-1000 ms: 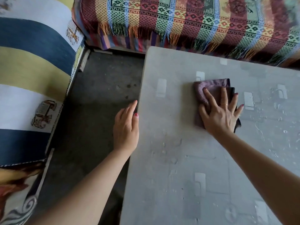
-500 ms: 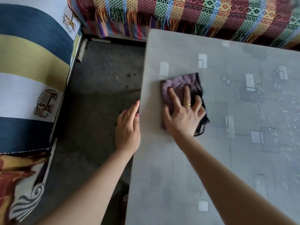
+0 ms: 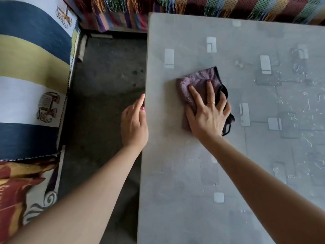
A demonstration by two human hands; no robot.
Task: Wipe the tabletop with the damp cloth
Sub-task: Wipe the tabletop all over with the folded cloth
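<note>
Here my right grip (image 3: pixel 209 118) lies flat on the purple cloth (image 3: pixel 197 81), fingers straight and spread, palm pressing it down onto the counter (image 3: pixel 175 173). The cloth is folded, with a dark edge trim and a loop of it poking out past my little finger on the right. It sits in the far-left part of the counter, near the left edge but not touching it. A gold ring (image 3: pixel 211 103) shows on one finger of that grip.

My left grip (image 3: pixel 134 124) rests against the left edge of the counter, fingers straight and held close together, pointing away from me, holding nothing; a pink-painted thumbnail shows.

The counter is grey with pale rectangular patches printed on it. Small wet streaks and droplets (image 3: pixel 302 67) glint across its right side, well apart from the cloth, while the area near me on the left looks duller.

Beyond the far edge hangs a striped, fringed woven throw (image 3: pixel 193 4). To the left, past a strip of dark floor (image 3: pixel 105 85), lies a blue, yellow and white banded fabric (image 3: pixel 31 67).
</note>
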